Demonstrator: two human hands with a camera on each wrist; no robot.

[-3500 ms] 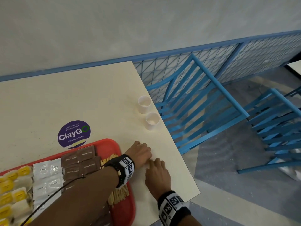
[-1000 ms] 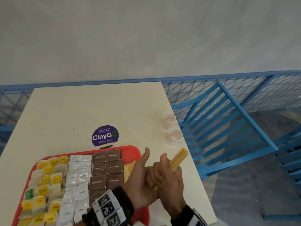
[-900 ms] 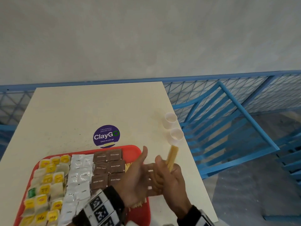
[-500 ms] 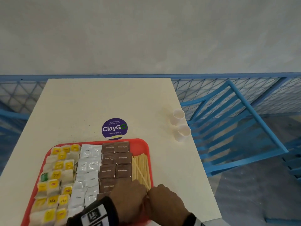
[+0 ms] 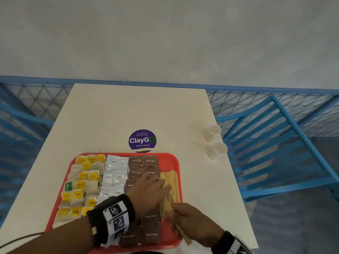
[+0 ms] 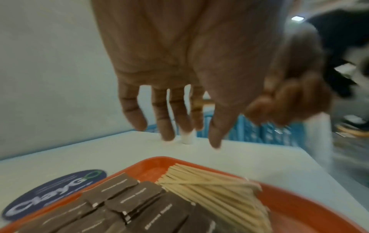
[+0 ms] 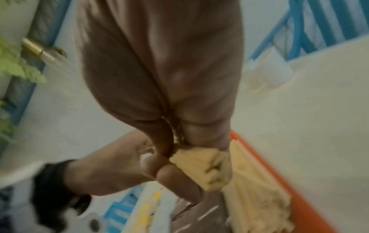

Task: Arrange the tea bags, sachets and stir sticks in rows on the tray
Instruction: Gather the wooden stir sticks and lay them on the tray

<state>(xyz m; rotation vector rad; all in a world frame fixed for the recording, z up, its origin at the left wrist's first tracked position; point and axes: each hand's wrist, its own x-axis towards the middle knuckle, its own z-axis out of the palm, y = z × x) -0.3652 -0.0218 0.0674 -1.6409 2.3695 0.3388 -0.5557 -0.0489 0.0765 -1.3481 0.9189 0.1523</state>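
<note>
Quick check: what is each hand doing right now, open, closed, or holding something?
Left hand: open, fingers spread and straight above the brown sugar sachets and stir sticks, holding nothing.
Right hand: closed around a bundle of stir sticks at the tray's right side.

The left hand (image 5: 146,194) is covering the middle of the brown sachets (image 5: 143,165) and the inner side of the sticks (image 5: 170,180) in the head view. The right hand (image 5: 192,222) is hiding the near ends of the sticks, so how many it is holding cannot be told. The right wrist view is blurring heavily (bundle (image 7: 201,168) showing only as a yellow mass), and print on the sachets there is unreadable. The tray (image 5: 176,180) is running under both forearms, its near rim partly hidden. Labels on the tea bags (image 5: 80,180) are too small to read, and the left wrist view is smearing at its right edge.
</note>
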